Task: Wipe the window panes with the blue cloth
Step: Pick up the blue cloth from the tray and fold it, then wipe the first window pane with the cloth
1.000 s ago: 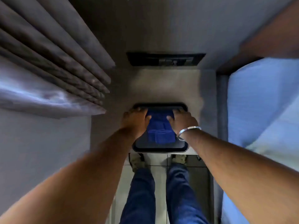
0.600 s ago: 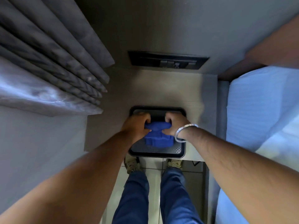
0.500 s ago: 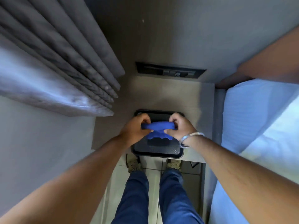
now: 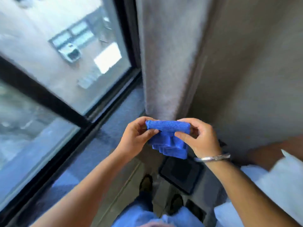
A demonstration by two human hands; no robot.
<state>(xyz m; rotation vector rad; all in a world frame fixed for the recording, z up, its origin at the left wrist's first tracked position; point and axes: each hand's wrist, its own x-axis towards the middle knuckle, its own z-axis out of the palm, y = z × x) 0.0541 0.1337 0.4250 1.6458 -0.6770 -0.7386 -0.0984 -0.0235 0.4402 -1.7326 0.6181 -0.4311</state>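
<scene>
To your far left, the glass window panes (image 4: 68, 51) fill the upper left of the view, split by a thick black frame bar (image 4: 41, 95) that slants down to the right; the outdoor scene behind the glass is blurred. Below the frame runs a grey-blue window sill (image 4: 105, 128). Just right of the panes hangs a grey fabric curtain (image 4: 164, 59), and its lower edge ends directly above your hands.

Your left hand (image 4: 136, 138) pinches the left end of the folded blue cloth (image 4: 168, 138), thumb in front and fingers behind, so that grip is closed on the fabric. The cloth is held in the air between both hands, its top edge stretched level and its folded layers hanging below. Your right hand (image 4: 199, 139), with a silver metal bangle (image 4: 213, 157) on the wrist, clamps the right end in the same closed grip.

Beneath the cloth lies a black rectangular tray (image 4: 180, 174) on the grey counter (image 4: 164, 190), well apart from the cloth. To the far right, white bedding (image 4: 278, 181) shows at the edge.
</scene>
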